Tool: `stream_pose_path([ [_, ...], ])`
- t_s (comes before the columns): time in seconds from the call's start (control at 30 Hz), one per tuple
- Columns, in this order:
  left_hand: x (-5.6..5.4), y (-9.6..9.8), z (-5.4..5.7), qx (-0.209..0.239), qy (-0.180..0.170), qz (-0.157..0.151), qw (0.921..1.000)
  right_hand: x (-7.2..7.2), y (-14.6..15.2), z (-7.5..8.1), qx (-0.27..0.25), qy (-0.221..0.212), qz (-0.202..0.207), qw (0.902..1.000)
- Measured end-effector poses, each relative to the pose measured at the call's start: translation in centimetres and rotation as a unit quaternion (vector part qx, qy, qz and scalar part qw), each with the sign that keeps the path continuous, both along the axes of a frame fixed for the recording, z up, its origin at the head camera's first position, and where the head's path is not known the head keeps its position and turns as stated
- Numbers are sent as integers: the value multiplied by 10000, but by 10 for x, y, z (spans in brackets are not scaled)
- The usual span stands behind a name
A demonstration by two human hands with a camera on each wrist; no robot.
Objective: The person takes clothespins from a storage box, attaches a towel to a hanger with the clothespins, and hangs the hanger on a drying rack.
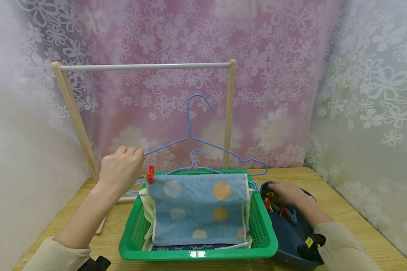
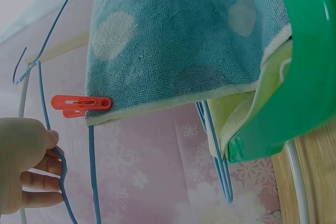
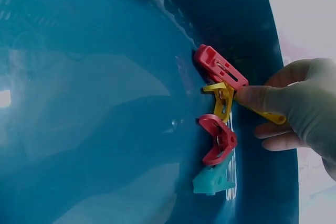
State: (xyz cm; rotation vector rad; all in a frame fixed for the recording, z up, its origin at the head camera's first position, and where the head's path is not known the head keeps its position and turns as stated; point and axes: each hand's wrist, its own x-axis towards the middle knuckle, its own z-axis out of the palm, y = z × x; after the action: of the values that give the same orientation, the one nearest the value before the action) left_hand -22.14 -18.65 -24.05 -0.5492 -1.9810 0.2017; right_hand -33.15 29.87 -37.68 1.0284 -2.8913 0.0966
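Towel of blue terry with white and orange spots point(image 1: 200, 190) hangs on the lower bar of a blue wire hanger point(image 1: 169, 144), over a green perforated plastic basket point(image 1: 127, 244). One red plastic peg point(image 1: 151, 174) clips its left top corner; no peg shows on the right one. The left hand point(image 1: 120, 165) grips the hanger's left end. The right hand point(image 3: 302, 103) reaches into a dark-blue plastic basin point(image 3: 105, 145), thumb against a yellow plastic peg point(image 3: 223, 100); whether it pinches one, I cannot tell. The step in hand seems to be fetching a second peg; the next move calls for a firm pinch and a steady hanger.
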Motion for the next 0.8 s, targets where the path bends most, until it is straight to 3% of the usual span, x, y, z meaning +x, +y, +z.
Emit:
stream_pose_path([
  [0.3, -1, -1, -1, 31, 82, -41, 10000, 4, 11, 13, -256, 359, 179, 9989],
  [0.8, -1, -2, -1, 66, 290, -136, 9995, 14, 13, 43, -106, 1565, 34, 9876],
])
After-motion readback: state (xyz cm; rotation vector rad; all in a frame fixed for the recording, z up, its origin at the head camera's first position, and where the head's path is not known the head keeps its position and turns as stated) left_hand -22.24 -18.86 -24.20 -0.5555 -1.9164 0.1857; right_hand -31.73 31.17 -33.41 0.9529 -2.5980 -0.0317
